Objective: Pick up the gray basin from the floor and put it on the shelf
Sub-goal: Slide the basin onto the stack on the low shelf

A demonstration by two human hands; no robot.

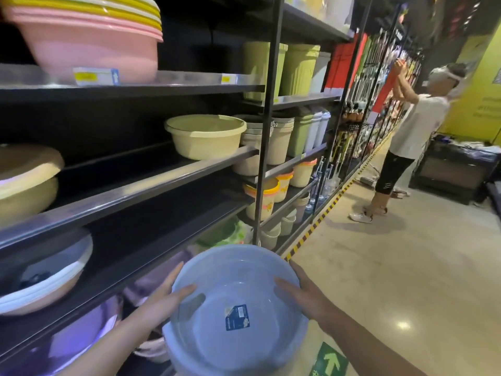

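Note:
The gray basin (230,289) is round, pale blue-gray plastic, with a blue label stuck inside on its bottom. It is held off the floor, low in the middle of the view, in front of the dark shelf unit (151,185). My left hand (168,297) grips its left rim, thumb inside. My right hand (301,291) grips the right rim, thumb inside as well. Under it, at the bottom edge, shows the rim of another gray basin (173,340).
The shelves hold a beige basin (206,137), stacked pink and yellow basins (89,36), white and tan basins at the left, and buckets and bins further right. A black upright post (264,158) divides the unit. A person (412,137) stands down the aisle at the right.

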